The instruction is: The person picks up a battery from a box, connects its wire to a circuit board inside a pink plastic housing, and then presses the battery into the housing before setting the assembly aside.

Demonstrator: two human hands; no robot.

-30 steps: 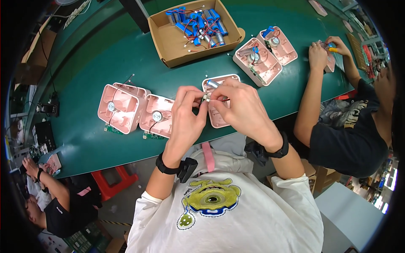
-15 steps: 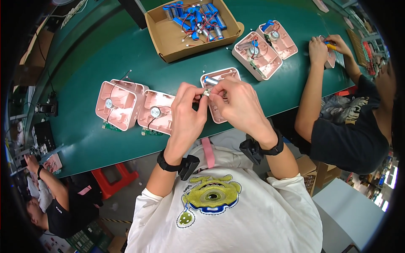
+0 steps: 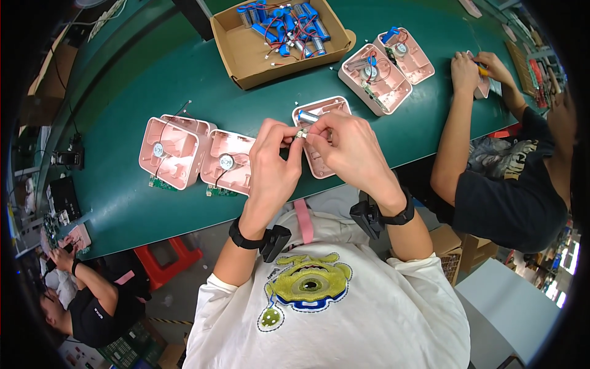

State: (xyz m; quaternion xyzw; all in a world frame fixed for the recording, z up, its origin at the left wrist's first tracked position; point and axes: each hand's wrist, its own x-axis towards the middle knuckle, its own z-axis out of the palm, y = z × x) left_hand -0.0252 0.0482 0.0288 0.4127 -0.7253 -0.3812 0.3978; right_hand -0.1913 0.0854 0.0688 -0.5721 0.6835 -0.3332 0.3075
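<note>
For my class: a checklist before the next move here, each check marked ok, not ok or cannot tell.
1. Left hand and right hand at the small whitish part: ok.
2. Small whitish part fully visible: not ok; fingers cover some.
3. Pink plastic housing open side up: ok.
4. Blue-and-silver cylindrical battery settled in housing: cannot tell; right hand blocks the view.
5. Blue cylindrical batteries in brown cardboard box: ok.

The housings (image 3: pixel 317 161) are pink, the batteries (image 3: pixel 308 117) mostly blue, the tabletop (image 3: pixel 126 212) green.

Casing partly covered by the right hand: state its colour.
The casing is pale pink; the head view shows it best.
</note>
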